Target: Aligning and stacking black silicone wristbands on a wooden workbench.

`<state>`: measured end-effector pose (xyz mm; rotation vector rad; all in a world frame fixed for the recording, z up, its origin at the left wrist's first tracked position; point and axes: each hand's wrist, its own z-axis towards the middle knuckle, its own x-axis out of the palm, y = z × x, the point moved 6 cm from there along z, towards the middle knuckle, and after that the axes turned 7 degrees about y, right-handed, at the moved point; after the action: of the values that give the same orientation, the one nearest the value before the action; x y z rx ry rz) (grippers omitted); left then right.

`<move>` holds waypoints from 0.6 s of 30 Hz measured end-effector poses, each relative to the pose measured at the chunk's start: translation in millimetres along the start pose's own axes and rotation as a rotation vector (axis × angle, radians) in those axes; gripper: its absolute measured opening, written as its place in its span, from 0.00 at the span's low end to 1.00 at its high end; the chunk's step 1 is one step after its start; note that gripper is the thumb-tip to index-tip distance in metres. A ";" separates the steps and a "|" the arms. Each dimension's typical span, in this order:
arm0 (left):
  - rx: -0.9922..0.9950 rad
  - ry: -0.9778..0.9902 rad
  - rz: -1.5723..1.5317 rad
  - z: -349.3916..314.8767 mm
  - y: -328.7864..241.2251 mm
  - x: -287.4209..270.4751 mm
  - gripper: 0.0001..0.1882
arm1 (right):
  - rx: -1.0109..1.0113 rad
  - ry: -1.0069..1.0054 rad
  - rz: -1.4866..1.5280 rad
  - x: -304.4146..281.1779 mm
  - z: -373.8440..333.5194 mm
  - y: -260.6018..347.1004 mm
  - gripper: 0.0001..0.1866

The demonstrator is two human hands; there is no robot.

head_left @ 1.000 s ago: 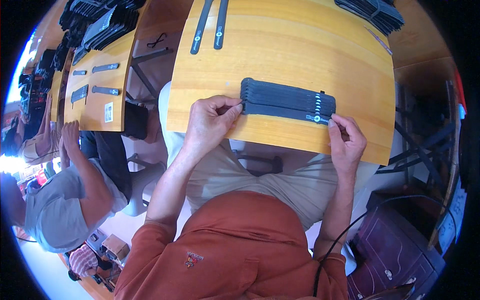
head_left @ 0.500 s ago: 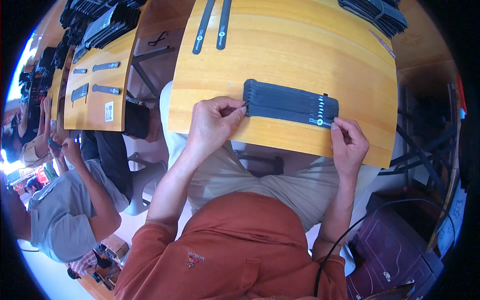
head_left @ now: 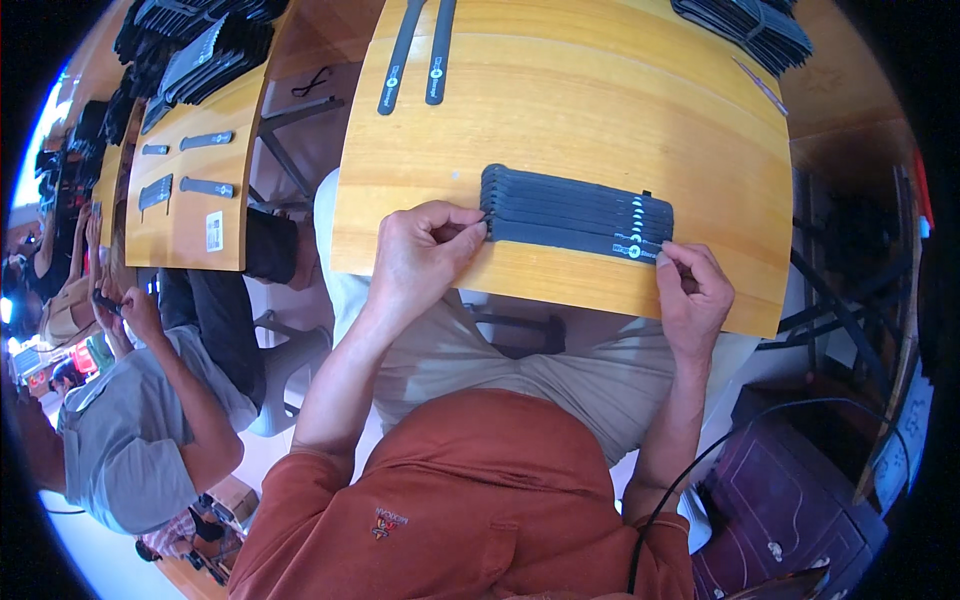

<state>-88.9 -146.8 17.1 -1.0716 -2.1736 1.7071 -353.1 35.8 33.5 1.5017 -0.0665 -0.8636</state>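
Observation:
A row of overlapping dark straps (head_left: 570, 205) with white printed marks lies flat near the front edge of the wooden table. At its left end, my left hand (head_left: 425, 255) pinches the tip of the nearest strap (head_left: 560, 236) between thumb and fingers. My right hand (head_left: 695, 295) has thumb and fingers closed at that same strap's right end. The nearest strap lies along the front of the row, its printed side up. Fingertips hide both of its ends. A small black tab (head_left: 647, 194) sticks out behind the row at the right.
Two loose dark straps (head_left: 438, 60) lie at the table's far left. Banded bundles of dark straps (head_left: 750, 30) sit at the far right, near a thin pen-like stick (head_left: 762, 88). On the left, a co-worker in a grey shirt (head_left: 150, 430) sits by another table (head_left: 235, 225) holding more straps.
The nearest strap now lies along the front of the row, and the overlapped edges look more evenly spaced. Both hands stay at the row's ends. The view has shifted slightly.

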 end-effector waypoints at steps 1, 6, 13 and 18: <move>-0.003 -0.005 -0.012 -0.8 1.0 -0.6 0.06 | 0.001 -0.001 0.001 -0.2 0.2 0.2 0.05; 0.060 0.000 -0.023 -3.8 -0.9 -2.5 0.08 | -0.020 0.012 -0.015 0.6 0.0 1.7 0.05; 0.025 0.002 -0.046 -0.5 0.6 -1.2 0.07 | -0.016 0.002 -0.018 0.7 0.0 1.4 0.05; -0.008 -0.010 -0.036 1.2 -1.6 0.3 0.07 | -0.011 -0.008 -0.029 1.0 0.5 2.9 0.06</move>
<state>-90.5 -147.7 18.1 -1.0224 -2.1942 1.6931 -351.4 34.4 35.7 1.4918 -0.0460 -0.8924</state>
